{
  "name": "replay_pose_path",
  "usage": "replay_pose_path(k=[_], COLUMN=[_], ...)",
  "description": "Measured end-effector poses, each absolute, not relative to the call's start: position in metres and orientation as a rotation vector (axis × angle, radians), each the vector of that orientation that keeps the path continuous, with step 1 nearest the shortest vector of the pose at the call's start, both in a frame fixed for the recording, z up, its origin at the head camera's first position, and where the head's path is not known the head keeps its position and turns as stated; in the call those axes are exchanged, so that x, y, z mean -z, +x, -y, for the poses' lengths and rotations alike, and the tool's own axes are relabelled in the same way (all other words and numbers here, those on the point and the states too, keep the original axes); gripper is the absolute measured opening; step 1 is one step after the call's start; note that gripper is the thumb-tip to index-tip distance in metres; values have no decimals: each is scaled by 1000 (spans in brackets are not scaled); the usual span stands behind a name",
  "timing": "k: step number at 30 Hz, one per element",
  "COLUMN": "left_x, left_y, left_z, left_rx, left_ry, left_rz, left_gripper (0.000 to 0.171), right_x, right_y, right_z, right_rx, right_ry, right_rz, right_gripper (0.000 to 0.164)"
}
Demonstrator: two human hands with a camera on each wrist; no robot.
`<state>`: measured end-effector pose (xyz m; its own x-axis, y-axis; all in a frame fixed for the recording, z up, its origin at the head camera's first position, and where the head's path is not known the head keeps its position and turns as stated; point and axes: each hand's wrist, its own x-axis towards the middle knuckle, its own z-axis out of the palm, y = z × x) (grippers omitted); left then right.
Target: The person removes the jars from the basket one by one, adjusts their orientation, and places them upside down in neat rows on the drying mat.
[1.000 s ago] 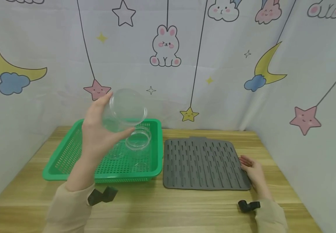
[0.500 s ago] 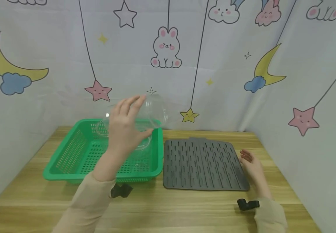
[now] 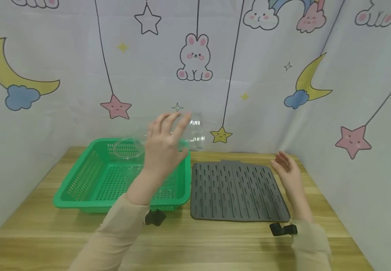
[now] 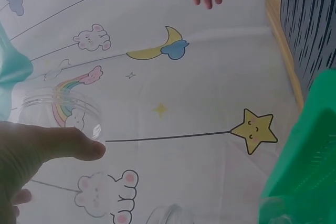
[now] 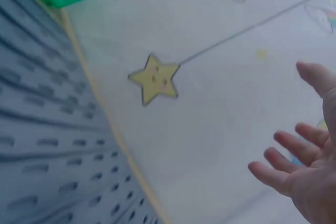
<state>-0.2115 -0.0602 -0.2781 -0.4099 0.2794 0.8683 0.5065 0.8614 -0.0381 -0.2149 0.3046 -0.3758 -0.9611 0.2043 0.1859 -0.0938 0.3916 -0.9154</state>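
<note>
My left hand (image 3: 163, 148) grips a clear plastic jar (image 3: 197, 131) on its side, raised over the right back part of the green basket (image 3: 114, 205). In the left wrist view the thumb (image 4: 86, 148) lies across the see-through jar (image 4: 63, 109), near its ridged rim. Part of the jar is hidden behind the fingers in the head view. My right hand (image 3: 290, 175) holds nothing; it hovers at the right edge of the grey slotted mat (image 3: 237, 194). Its fingers (image 5: 294, 150) are spread and slightly bent in the right wrist view.
More clear jars stand in the basket, one with its round rim (image 3: 127, 156) at the back. A wooden table (image 3: 215, 244) carries basket and mat side by side. A white curtain (image 3: 266, 124) with cartoon prints hangs close behind and at the sides.
My left hand has carried the jar rightward across the basket and turned it from facing me to lying sideways. My right hand has lifted from beside the mat and moved slightly farther back.
</note>
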Motion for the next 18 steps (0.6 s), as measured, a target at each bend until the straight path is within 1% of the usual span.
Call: replay_pose_path(k=[4,8,12,16,18], left_x=[283,289,295,298,300], left_y=[-212,-213,-215,-216,-216], left_z=[47,37,31,25,23], left_rx=[184,148,114,48,27], left_ry=[-588,-595,-612,-631,-639], left_rz=[2005,2003,1984,1967,1975], left_gripper=[89,82,75,72,72], right_x=[356,340,328,321,320], right_y=[-215,-215,-216,-220,-223], right_z=[-287,-264,-239,-215,-206], right_rx=[-1667,-1781,-1863,-1917,-1943], right_ry=[41,208,350,495,573], right_rz=[2304,2218,2176,2147,2137], right_gripper=[68,66,70,75,80])
